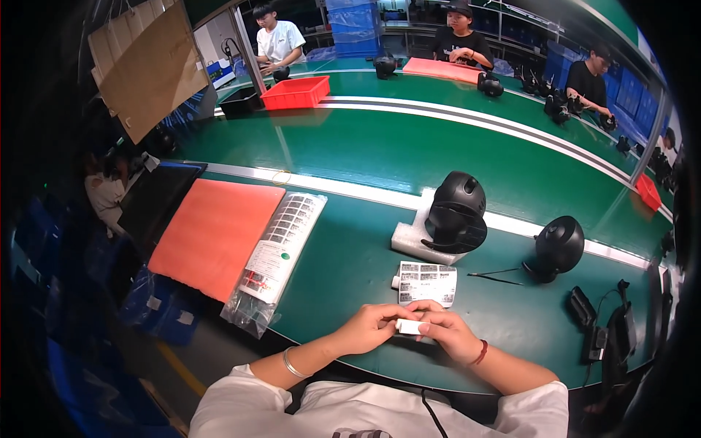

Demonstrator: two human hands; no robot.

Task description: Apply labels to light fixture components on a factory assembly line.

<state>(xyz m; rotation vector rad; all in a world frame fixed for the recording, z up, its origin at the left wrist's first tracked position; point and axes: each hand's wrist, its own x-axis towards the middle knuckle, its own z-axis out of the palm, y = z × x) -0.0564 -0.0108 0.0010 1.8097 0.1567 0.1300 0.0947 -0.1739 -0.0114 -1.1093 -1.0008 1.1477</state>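
Green workbench (350,270) fills the view. Left hand (372,327) and right hand (445,332) together pinch a small white label (410,326), near a label sheet (427,283).

White short sleeves, thin silver bangle (290,363) on left wrist, red cord bracelet (480,354) on right wrist

Long green workbenches (380,157) with white stripes fill the room.

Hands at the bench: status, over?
Left hand and right hand both pinch small white label strip. Label sheet just beyond. Nothing in the way.
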